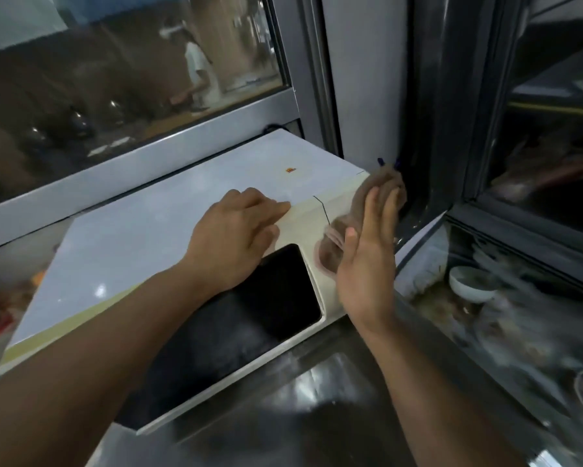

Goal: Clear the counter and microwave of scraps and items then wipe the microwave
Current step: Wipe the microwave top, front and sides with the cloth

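A white microwave (155, 230) with a dark door window stands on the counter below a window. My left hand (236, 237) rests on its top front edge, fingers loosely bent, holding nothing. A brown cloth (364, 203) is pressed flat against the microwave's right front panel by my right hand (367, 264), whose fingers are straight. A small orange speck (290, 170) lies on the microwave's top near the back right.
A dark glossy counter (317, 399) runs in front of the microwave. To the right, a glass case (485, 332) holds a white bowl (468, 284) and other dishes. Window frames stand close behind and to the right.
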Demonstrator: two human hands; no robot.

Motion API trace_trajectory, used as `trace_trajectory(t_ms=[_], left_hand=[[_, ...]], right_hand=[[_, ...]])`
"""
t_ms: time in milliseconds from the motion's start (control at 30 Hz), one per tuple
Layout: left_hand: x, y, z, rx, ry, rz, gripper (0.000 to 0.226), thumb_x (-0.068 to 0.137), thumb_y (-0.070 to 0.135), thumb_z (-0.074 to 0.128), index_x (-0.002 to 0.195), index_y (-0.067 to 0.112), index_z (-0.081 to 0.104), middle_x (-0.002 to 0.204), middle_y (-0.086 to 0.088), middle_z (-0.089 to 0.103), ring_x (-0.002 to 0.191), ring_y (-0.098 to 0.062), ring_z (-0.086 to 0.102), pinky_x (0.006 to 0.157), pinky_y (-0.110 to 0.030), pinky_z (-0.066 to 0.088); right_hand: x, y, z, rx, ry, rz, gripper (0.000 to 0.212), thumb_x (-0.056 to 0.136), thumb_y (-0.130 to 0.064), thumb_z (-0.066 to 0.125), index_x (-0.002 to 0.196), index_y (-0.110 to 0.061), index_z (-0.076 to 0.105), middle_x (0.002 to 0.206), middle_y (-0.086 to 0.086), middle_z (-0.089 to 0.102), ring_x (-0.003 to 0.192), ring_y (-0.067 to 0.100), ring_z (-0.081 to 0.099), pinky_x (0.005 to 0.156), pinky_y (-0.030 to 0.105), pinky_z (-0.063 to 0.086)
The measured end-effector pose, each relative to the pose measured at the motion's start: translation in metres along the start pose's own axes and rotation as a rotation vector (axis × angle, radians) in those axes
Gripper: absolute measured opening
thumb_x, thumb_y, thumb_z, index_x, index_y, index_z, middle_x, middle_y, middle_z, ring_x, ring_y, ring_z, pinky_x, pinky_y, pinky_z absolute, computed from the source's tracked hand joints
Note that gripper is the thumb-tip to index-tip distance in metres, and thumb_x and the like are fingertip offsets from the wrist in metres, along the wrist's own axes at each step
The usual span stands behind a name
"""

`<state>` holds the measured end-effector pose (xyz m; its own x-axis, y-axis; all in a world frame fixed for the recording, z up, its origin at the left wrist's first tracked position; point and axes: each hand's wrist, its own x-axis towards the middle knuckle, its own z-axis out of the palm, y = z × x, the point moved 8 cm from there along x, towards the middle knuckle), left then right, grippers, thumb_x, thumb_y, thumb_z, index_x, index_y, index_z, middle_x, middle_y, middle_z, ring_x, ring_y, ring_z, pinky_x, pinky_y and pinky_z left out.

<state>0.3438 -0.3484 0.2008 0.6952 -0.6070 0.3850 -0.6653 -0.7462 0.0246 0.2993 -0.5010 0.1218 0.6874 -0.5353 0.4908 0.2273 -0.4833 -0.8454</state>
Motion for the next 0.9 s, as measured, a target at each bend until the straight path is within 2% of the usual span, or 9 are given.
trace_trajectory(t_ms=[133,200,300,400,500,633,733,833,900], left_hand=[[-0.001,-0.005,0.004,-0.119,0.019,-0.020,0.043,0.088,0.031,0.042,0.129,0.026,0.057,0.113,0.003,0.057,0.102,-0.021,0.047,0.086,-0.037,0.044],[-0.002,-0.006,0.003,-0.152,0.029,-0.029,0.043,0.088,0.031,0.042,0.128,0.026,0.057,0.111,0.004,0.057,0.102,-0.021,0.046,0.088,-0.039,0.044],[-0.002,-0.008,0.004,-0.180,0.018,-0.036,0.044,0.087,0.032,0.041,0.128,0.027,0.057,0.112,0.005,0.056,0.103,-0.021,0.045,0.089,-0.041,0.044],[-0.002,-0.008,0.004,-0.195,0.012,-0.031,0.046,0.087,0.029,0.038,0.130,0.026,0.056,0.114,0.003,0.055,0.103,-0.021,0.044,0.090,-0.041,0.042],[-0.002,-0.009,0.006,-0.210,0.018,-0.028,0.047,0.086,0.028,0.039,0.130,0.026,0.056,0.113,0.004,0.054,0.102,-0.021,0.044,0.090,-0.041,0.041],[-0.002,-0.011,0.006,-0.254,0.020,-0.052,0.048,0.085,0.028,0.039,0.130,0.027,0.056,0.111,0.008,0.053,0.103,-0.019,0.043,0.091,-0.038,0.041],[-0.002,-0.009,0.005,-0.263,0.025,-0.042,0.047,0.085,0.027,0.040,0.130,0.027,0.056,0.107,0.013,0.050,0.103,-0.018,0.042,0.089,-0.036,0.041],[-0.001,-0.009,0.005,-0.253,0.036,-0.032,0.047,0.085,0.025,0.041,0.129,0.026,0.056,0.106,0.014,0.049,0.103,-0.020,0.043,0.089,-0.037,0.042],[-0.002,-0.009,0.005,-0.241,0.041,-0.027,0.046,0.085,0.024,0.042,0.129,0.026,0.057,0.106,0.014,0.049,0.103,-0.020,0.044,0.088,-0.038,0.042]], right_hand=[[-0.032,-0.007,0.009,0.078,-0.073,-0.081,0.058,0.092,-0.032,0.029,0.146,-0.012,0.027,0.153,0.000,0.020,0.139,0.003,0.013,0.114,0.013,0.009],[-0.045,-0.017,0.015,0.054,-0.098,-0.122,0.054,0.094,-0.031,0.035,0.145,-0.013,0.030,0.155,0.002,0.020,0.140,0.004,0.013,0.114,0.017,0.012],[-0.040,-0.028,0.017,-0.034,-0.066,-0.133,0.049,0.096,-0.018,0.047,0.144,-0.021,0.036,0.155,0.005,0.014,0.142,0.010,0.014,0.111,0.012,0.013],[-0.038,-0.033,0.028,-0.138,-0.026,-0.168,0.053,0.094,-0.019,0.046,0.144,-0.029,0.033,0.153,0.008,0.007,0.140,0.025,0.015,0.112,0.028,0.025],[-0.055,-0.013,0.043,-0.235,0.010,-0.114,0.059,0.089,-0.026,0.037,0.147,-0.029,0.025,0.153,0.012,0.008,0.136,0.032,0.024,0.099,0.047,0.046],[-0.084,0.026,0.044,-0.241,0.031,-0.068,0.060,0.094,-0.036,0.034,0.149,-0.024,0.012,0.146,0.013,0.020,0.132,0.031,0.038,0.090,0.043,0.054],[-0.090,0.031,0.042,-0.224,0.027,-0.044,0.064,0.094,-0.033,0.035,0.149,-0.022,0.004,0.146,0.012,0.018,0.133,0.033,0.037,0.095,0.045,0.051],[-0.071,0.008,0.042,-0.261,0.123,-0.131,0.060,0.096,-0.014,0.046,0.148,-0.008,0.017,0.141,0.022,0.029,0.129,0.032,0.040,0.097,0.043,0.047],[-0.055,-0.009,0.044,-0.279,0.184,-0.163,0.055,0.096,-0.013,0.047,0.146,-0.006,0.025,0.135,0.023,0.035,0.122,0.032,0.042,0.096,0.044,0.046]])
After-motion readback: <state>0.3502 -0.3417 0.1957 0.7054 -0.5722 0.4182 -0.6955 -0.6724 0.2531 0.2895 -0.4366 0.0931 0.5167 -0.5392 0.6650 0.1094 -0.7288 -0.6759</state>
